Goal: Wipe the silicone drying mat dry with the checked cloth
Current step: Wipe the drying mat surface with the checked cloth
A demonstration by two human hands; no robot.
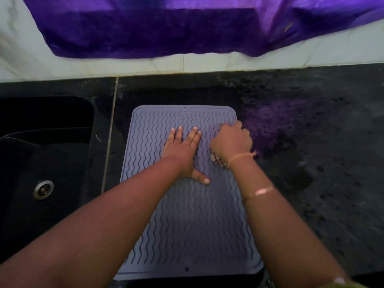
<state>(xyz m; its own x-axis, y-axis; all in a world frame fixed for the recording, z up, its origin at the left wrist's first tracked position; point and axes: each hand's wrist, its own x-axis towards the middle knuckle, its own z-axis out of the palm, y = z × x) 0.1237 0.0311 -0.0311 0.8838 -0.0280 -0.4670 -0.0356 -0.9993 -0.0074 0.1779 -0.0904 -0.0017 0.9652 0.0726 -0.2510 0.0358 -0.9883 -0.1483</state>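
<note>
The silicone drying mat (pixel 187 215) lay flat on the worktop (pixel 311 183) beside the sink (pixel 45 163) — left hand (pixel 182 152) pressed flat, fingers spread; right hand (pixel 231 140) bunched over the checked cloth (pixel 217 160) near the mat's far right corner.

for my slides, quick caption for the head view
Left hand flat on grey silicone drying mat; right hand bunches checked cloth near its far edge.

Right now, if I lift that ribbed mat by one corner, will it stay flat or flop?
Probably flop: the silicone drying mat looks thin and lies flat against the counter. It likely grips rather than slides, though the left hand pressing flat on it hints it can creep. Its wavy ridges should give fingers purchase.
</note>
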